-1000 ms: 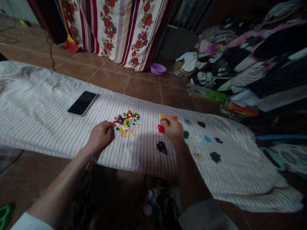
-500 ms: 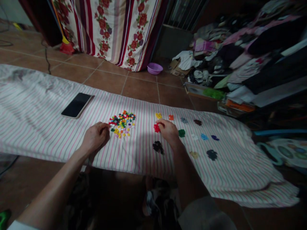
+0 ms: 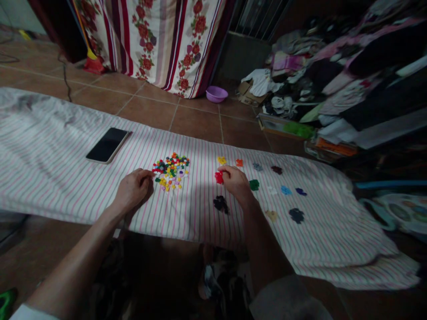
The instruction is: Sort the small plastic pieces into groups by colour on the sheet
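A mixed heap of small coloured pieces [image 3: 171, 171] lies on a striped cloth [image 3: 193, 200]. At the heap's left edge is my left hand [image 3: 135, 189], fingers curled together; anything between the fingertips is too small to make out. My right hand [image 3: 236, 184] is closed at the small red pile [image 3: 219, 177], its fingertips at the pile's right side, and what they hold is hidden. Around it lie a yellow pile [image 3: 222, 160], an orange pile [image 3: 239, 162], a green pile [image 3: 254, 185] and a black pile [image 3: 220, 204].
Farther right are grey, brown, white, light blue, purple, beige and dark grey-blue piles [image 3: 296, 215]. A phone [image 3: 107, 145] lies left of the heap. Beyond the cloth, a purple basin [image 3: 216, 94] and a cardboard box [image 3: 248, 92] stand on the tiled floor.
The view has shifted slightly. Both hands stay in nearly the same places, with their fingers still closed.
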Available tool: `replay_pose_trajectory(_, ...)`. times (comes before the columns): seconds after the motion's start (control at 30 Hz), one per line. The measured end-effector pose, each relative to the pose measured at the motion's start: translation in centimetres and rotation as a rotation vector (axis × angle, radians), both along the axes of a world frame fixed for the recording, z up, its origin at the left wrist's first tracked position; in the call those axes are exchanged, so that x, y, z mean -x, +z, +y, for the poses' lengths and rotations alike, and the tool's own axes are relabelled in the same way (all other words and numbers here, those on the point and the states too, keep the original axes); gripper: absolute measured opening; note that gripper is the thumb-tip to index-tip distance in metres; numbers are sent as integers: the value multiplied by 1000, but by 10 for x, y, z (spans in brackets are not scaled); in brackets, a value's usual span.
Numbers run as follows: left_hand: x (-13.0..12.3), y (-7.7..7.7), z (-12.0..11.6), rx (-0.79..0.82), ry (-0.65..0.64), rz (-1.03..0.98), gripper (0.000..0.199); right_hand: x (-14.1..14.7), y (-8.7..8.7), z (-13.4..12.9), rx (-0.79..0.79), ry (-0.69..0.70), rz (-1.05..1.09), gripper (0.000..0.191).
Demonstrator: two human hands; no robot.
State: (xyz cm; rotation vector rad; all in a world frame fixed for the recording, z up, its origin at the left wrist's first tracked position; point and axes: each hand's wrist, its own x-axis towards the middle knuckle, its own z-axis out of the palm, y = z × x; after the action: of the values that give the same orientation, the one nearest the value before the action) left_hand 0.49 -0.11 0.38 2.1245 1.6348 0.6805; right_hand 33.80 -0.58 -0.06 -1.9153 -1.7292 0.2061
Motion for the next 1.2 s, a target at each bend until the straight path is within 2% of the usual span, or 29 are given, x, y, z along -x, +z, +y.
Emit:
replay_pose_trajectory(0.33, -2, -1, 0, -25, 11, -11, 31, -1, -2, 0, 26, -73, -67, 32)
replay_pose_trajectory(0.5, -3, 2, 0, -28, 55, -50, 31, 5, 4, 5, -67, -81, -59, 30)
replay_pose_trajectory(0.57, -3, 1, 1, -38, 83, -73, 30, 16, 9, 6, -142, -39, -17, 30)
replay_pose_trajectory(0.7, -4, -1, 2, -42, 120, -69, 31, 52, 13, 8, -210, 165, 76, 31)
replay_pose_trajectory(0.93, -9, 2, 0, -8, 97, 44, 35, 118, -2, 9, -204, 488, 81, 36)
replay_pose_trajectory(1.03, -9, 3, 0, -3, 90, 59, 34, 133, -6, 10, -185, 522, 40, 36)
replay_pose_trajectory(1.2, -4, 0, -1, -11, 37, 12, 33, 146, -9, 15, -168, 469, 1, 28)
